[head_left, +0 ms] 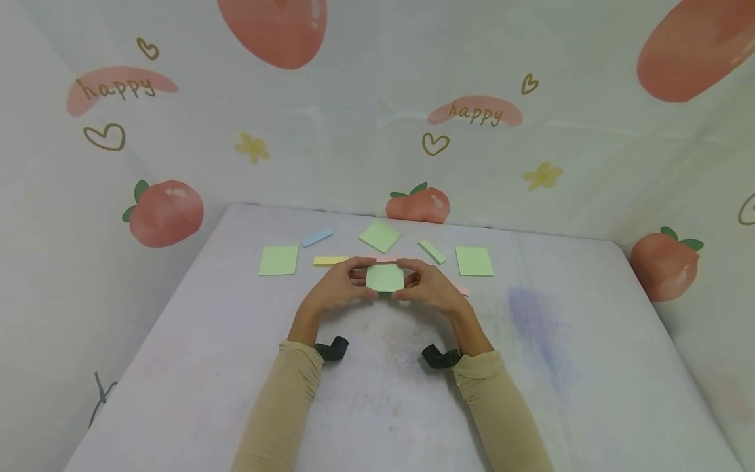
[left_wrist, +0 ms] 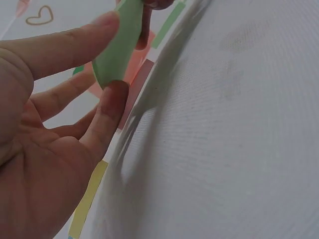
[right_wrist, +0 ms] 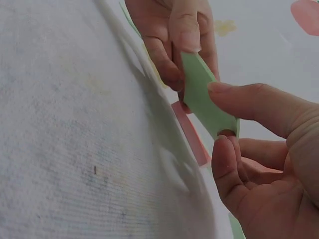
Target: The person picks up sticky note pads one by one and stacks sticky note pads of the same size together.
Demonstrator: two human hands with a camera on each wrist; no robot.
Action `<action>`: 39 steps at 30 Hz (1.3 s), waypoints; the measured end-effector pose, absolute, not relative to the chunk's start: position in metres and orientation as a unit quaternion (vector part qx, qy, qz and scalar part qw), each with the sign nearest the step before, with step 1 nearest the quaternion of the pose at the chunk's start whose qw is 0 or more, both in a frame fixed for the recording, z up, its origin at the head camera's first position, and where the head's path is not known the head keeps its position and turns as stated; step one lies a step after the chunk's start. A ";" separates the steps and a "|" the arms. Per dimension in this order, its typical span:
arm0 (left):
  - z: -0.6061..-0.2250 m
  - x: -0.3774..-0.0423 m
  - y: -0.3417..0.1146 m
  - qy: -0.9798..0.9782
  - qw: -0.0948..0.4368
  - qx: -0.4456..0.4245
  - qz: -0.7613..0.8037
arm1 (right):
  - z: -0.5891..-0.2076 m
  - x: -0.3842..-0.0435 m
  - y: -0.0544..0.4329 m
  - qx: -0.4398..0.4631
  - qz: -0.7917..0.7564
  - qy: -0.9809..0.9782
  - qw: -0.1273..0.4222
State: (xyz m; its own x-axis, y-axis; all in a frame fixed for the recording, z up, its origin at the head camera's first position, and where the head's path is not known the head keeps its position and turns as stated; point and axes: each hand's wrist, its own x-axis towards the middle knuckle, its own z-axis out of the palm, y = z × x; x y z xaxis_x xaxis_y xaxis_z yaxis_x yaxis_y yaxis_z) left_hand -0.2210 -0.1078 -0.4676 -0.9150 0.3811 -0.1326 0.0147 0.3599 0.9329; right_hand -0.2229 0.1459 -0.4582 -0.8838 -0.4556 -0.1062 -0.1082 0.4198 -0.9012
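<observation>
Both hands hold one pale green square sticky note pad (head_left: pixel 385 278) above the middle of the table. My left hand (head_left: pixel 337 287) pinches its left side between thumb and fingers. On the opposite side my right hand (head_left: pixel 435 287) grips it the same way. In the left wrist view the pad (left_wrist: pixel 118 47) is tilted, with the thumb on its face and a fingertip at its lower edge. The right wrist view shows the pad (right_wrist: pixel 204 92) between both hands, off the table. A pink sticky note strip (right_wrist: pixel 191 134) lies on the table just beyond it.
Green square notes lie at left (head_left: pixel 278 260), back centre (head_left: pixel 380 236) and right (head_left: pixel 474 261). Between them are a blue strip (head_left: pixel 317 238), a yellow strip (head_left: pixel 329 261) and a green strip (head_left: pixel 432 252). A pink piece (head_left: pixel 464 291) shows partly behind the right wrist. A printed curtain (head_left: pixel 354 131) hangs behind.
</observation>
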 end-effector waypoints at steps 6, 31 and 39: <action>-0.465 -0.220 -0.110 0.783 0.156 0.131 0.588 | -0.457 -0.222 0.146 -0.166 -0.512 0.826 0.166; -0.466 -0.221 -0.112 0.766 0.163 0.107 0.613 | -0.456 -0.224 0.150 -0.161 -0.519 0.822 0.169; -0.466 -0.220 -0.111 0.772 0.162 0.113 0.604 | -0.460 -0.224 0.153 -0.170 -0.517 0.819 0.181</action>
State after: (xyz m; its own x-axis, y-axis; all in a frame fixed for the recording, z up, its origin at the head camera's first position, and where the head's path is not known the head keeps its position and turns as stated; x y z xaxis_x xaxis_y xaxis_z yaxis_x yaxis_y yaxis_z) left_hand -0.2201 -0.1106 -0.4656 -0.9222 0.3699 -0.1129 -0.0208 0.2442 0.9695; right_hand -0.2241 0.1529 -0.4601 -0.8770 -0.4649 -0.1215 -0.0906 0.4082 -0.9084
